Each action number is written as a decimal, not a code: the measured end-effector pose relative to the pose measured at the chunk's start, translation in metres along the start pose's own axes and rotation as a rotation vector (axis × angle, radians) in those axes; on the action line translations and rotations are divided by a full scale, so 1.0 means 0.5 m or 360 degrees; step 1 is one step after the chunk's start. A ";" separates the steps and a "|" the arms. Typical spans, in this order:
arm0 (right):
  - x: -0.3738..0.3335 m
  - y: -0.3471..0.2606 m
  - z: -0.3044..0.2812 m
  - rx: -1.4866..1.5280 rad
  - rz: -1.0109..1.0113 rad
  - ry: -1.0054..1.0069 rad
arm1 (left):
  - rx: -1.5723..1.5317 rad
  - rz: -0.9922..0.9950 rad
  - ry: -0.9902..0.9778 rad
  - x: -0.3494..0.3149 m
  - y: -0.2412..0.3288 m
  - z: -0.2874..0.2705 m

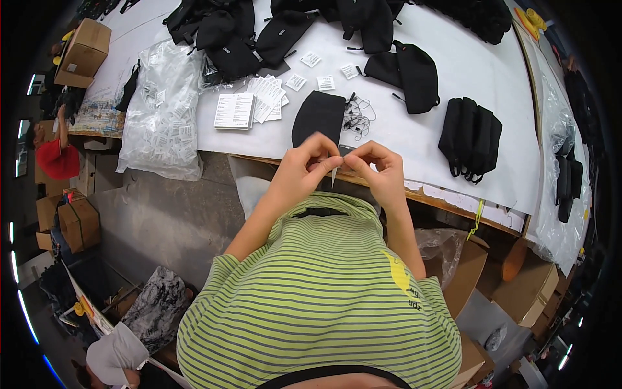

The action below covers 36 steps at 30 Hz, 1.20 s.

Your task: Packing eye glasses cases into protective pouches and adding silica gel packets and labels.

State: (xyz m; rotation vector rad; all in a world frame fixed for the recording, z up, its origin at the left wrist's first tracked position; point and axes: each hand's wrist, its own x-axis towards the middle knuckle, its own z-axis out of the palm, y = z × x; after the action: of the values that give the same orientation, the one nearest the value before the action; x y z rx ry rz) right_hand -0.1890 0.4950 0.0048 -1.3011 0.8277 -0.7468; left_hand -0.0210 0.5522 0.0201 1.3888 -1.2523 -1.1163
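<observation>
At the near edge of the table, my left hand (302, 163) and my right hand (381, 166) meet with fingers pinched together. Between the fingertips is a small dark piece (346, 150), too small to name, and a thin white strip (334, 176) hangs below the left fingertips. Just beyond the left hand lies a flat black fabric pouch (319, 117), its near end partly hidden by that hand. A tangle of thin black cords (358, 118) rests right of the pouch, past my right hand.
Stacked printed white cards (234, 111) and small white packets (325, 83) lie left and ahead. A clear plastic bag (161, 123) of packets overhangs the table's left edge. Black pouches (414, 74) cover the far side, others (471, 137) stand right. Cardboard boxes (463, 269) sit below. Other people work leftward.
</observation>
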 end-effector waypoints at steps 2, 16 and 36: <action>-0.002 0.001 -0.001 0.0047 -0.0010 -0.0035 | -0.0182 -0.0058 -0.0035 0.010 -0.020 -0.007; -0.028 -0.024 -0.032 0.0131 -0.0008 -0.0274 | 0.1217 0.0736 -0.0801 0.165 -0.112 -0.043; -0.031 0.101 -0.054 -0.1354 -0.0443 -0.0148 | 0.1373 0.0797 -0.0179 0.125 -0.155 -0.143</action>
State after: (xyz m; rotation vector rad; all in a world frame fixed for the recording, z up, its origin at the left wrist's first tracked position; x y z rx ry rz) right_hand -0.2198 0.5007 -0.0460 -2.2274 0.9373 -0.5470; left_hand 0.0654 0.4982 -0.0476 1.4673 -2.1602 -0.2902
